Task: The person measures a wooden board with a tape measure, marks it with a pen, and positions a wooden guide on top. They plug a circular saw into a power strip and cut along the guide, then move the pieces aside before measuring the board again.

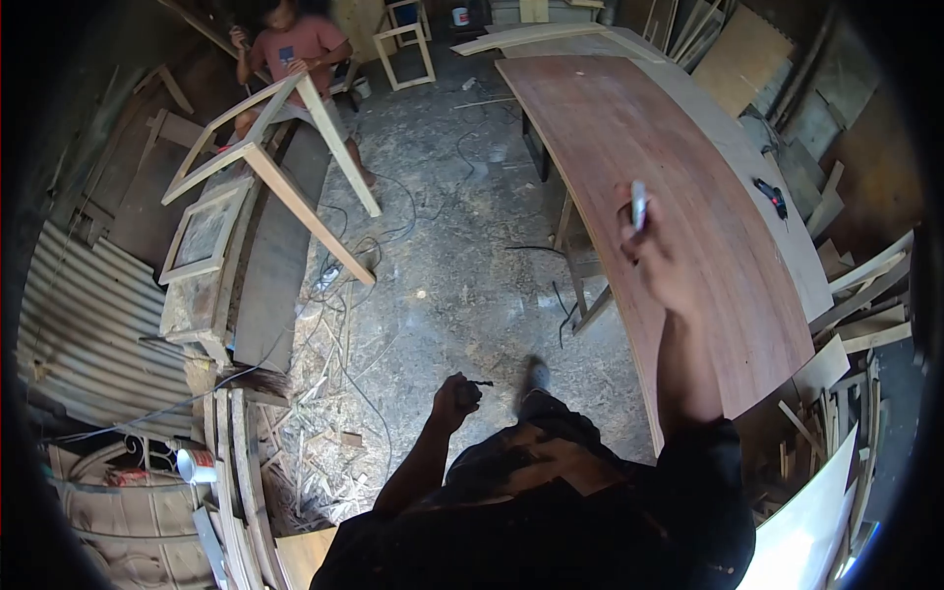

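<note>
Black top (531, 541), forearms (686, 374) bare
Dark cloth (559, 417) below marked with tan patches (551, 460) — and one greyish shoe (537, 375), slightly blurred

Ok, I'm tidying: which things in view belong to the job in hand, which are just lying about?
Likely in use:
pale slim object in the right hand
small dark object in the left hand
long reddish-brown wooden sheet

Apparently lying about:
white cylindrical container
pale wood scraps

no lettering is legible. the red label (205, 459) on the white bucket (193, 471) and the print (286, 53) on the pink t-shirt (317, 39) stay unreadable.
</note>
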Available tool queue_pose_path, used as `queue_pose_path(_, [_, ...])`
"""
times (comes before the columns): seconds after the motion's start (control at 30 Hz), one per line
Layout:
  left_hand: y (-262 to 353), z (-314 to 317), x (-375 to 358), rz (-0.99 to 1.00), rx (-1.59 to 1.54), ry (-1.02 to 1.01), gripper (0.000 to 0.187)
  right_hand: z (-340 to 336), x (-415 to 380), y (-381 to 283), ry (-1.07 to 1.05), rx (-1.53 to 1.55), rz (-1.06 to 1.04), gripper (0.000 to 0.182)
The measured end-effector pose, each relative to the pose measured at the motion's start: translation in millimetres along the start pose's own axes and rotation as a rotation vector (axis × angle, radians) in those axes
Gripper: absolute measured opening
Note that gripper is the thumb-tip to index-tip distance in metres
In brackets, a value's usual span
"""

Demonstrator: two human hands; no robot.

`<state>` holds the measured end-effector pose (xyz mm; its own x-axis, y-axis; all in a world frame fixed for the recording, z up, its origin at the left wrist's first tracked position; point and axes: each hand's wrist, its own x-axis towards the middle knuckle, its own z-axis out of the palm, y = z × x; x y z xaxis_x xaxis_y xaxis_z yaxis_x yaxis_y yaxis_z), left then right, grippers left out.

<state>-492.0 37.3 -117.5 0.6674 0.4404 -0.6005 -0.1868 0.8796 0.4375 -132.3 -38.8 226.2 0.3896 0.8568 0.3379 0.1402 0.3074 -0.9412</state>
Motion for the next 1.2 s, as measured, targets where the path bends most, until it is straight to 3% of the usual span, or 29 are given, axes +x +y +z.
queue_pose_path(0.03, [12,27,9,0.010,0.095,0.256,0.022,-18,18,-24,-0.003,-0.096,-0.151,0.057])
queue_pose_path(0.07, [22,23,27,0.019,0.164,0.207,0.022,-22,33,-58,0.023,-0.071,-0.309,0.059])
queue_pose_path(0.13, [42,1,70,-0.015,0.317,0.210,0.023,-40,55,-104,-0.111,-0.096,-0.788,0.047])
queue_pose_path(0.2, [60,-33,106,0.042,0.416,0.406,0.027,-57,70,-153,-0.322,-0.173,-1.178,0.039])
queue_pose_path(0.3, [85,-105,135,0.122,0.373,0.641,0.030,-40,104,-179,-0.332,-0.249,-1.434,0.035])
queue_pose_path(0.4, [118,-141,139,0.088,0.303,0.893,0.032,-27,155,-173,-0.266,-0.332,-1.465,0.032])
queue_pose_path(0.47, [138,-169,145,-0.028,0.329,0.902,0.033,-15,192,-161,-0.268,-0.382,-1.460,0.029])
queue_pose_path(0.6, [185,-177,174,-0.059,0.223,0.967,0.038,4,278,-116,-0.276,-0.424,-1.456,0.025])
queue_pose_path(0.63, [219,-165,207,-0.014,0.219,1.077,0.040,14,318,-92,-0.261,-0.404,-1.452,0.023])
queue_pose_path(0.73, [288,-204,292,-0.027,0.322,0.916,0.043,33,369,-54,-0.254,-0.427,-1.457,0.020])
queue_pose_path(0.8, [344,-199,354,-0.012,0.413,0.931,0.042,41,414,-37,-0.235,-0.440,-1.460,0.018])
queue_pose_path(0.87, [405,-221,437,-0.008,0.867,0.851,0.040,50,456,-27,-0.234,-0.419,-1.477,0.016])
queue_pose_path(0.9, [433,-192,465,0.074,0.763,0.751,0.039,51,475,-22,-0.223,-0.408,-1.477,0.015])
queue_pose_path(0.93, [474,-122,474,0.059,0.743,0.625,0.037,51,492,-18,-0.210,-0.398,-1.484,0.014])
queue_pose_path(0.97, [503,-79,498,0.120,0.722,0.636,0.037,50,509,-18,-0.187,-0.400,-1.497,0.013])
queue_pose_path(1.0, [530,-68,538,0.196,0.777,0.514,0.040,48,523,-13,-0.172,-0.400,-1.502,0.013])
queue_pose_path(1.1, [605,37,614,0.114,0.880,0.417,0.045,32,569,9,-0.119,-0.423,-1.492,0.011])
queue_pose_path(1.2, [639,128,686,0.185,0.847,0.228,0.047,-24,610,57,-0.048,-0.502,-1.468,0.008])
